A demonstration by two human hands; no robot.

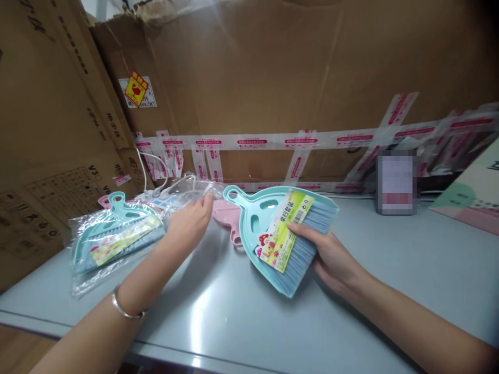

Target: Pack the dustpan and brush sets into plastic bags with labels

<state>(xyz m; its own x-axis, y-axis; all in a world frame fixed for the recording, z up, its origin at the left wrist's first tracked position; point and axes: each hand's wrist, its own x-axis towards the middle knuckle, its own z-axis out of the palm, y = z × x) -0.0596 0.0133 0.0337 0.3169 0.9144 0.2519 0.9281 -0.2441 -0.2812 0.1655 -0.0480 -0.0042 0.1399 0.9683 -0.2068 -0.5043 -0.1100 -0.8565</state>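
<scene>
My right hand (335, 257) grips a mint-green dustpan (261, 208) with a blue-bristled brush (294, 275) nested in it. The thumb presses on the yellow-green printed card (283, 234) across the bristles, and the other fingers are hidden behind. My left hand (191, 223) is closed at the edge of a crumpled clear plastic bag (189, 189); its fingertips are partly turned away. Between the hands, partly behind the held set, lies a pink dustpan (228, 213). Left of my left forearm rests another mint dustpan set (117, 234) in clear wrapping.
Large cardboard boxes (249, 67) (47, 130) wall off the back and left of the grey table (234, 322). A blurred-out upright device (396, 182) stands at the back right, near a pale printed box (471, 187). White cables (142, 171) run along the back.
</scene>
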